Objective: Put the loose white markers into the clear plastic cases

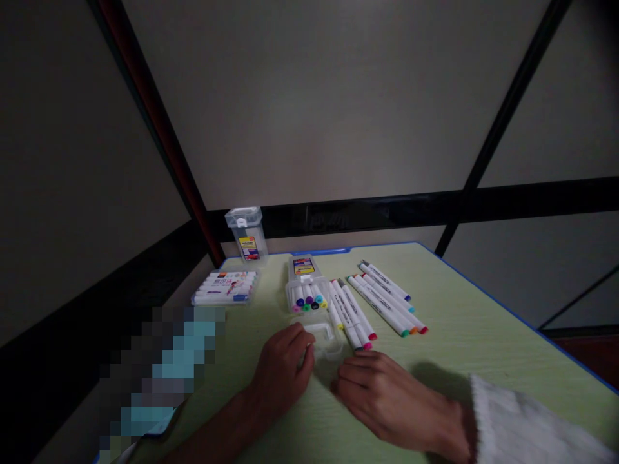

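My left hand (287, 362) is closed at the near left edge of a clear plastic lid (333, 345), thumb and fingers pinching it. Just beyond lies a clear marker case (304, 265) on its side, its open end facing me, with several white markers (309, 301) showing coloured ends. To the right of the lid, my right hand (380, 394) is curled low over the table, close to the pink end of a marker. What its fingers hold, if anything, is hidden. Several loose white markers (355, 316) lie beside the case, and another group of markers (387, 301) is farther right.
A closed clear box (251, 241) stands upright at the back left of the green table (474, 322). In front of it lies a flat pack of markers (226, 287). A blurred-out, pixelated device (169, 370) is at the left edge. A wall panel (329, 116) rises behind the table.
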Action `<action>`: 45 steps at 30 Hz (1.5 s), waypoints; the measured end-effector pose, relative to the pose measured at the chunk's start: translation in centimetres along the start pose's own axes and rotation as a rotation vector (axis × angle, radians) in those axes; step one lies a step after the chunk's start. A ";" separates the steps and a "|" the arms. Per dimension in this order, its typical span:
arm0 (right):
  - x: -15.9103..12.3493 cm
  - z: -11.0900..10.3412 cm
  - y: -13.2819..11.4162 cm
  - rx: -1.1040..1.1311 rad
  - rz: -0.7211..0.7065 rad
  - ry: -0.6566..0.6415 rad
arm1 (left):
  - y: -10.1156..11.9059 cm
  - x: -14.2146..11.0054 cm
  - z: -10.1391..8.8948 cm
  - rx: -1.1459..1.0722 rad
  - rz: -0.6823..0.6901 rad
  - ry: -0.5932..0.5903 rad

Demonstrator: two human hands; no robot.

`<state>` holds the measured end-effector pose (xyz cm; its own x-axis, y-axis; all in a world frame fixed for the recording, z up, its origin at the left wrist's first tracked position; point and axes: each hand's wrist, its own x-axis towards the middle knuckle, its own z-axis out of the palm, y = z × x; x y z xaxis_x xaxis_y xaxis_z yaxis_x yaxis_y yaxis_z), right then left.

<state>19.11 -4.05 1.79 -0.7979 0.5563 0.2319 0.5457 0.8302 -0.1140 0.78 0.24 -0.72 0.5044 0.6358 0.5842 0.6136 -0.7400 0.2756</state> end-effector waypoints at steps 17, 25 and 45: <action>-0.2 -0.5 3.1 -0.164 0.517 0.119 | -0.1 -0.1 0.1 -0.012 0.009 -0.002; -0.7 -1.3 4.2 -0.309 0.661 0.062 | -0.2 0.0 0.0 -0.012 0.012 -0.003; -0.9 -0.8 4.5 -0.218 0.692 0.006 | -0.2 -0.2 0.1 0.022 0.014 -0.009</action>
<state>22.47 -0.85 1.85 -0.2505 0.9508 0.1823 0.9642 0.2619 -0.0411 0.67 0.28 -0.95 0.5182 0.6275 0.5812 0.6194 -0.7439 0.2509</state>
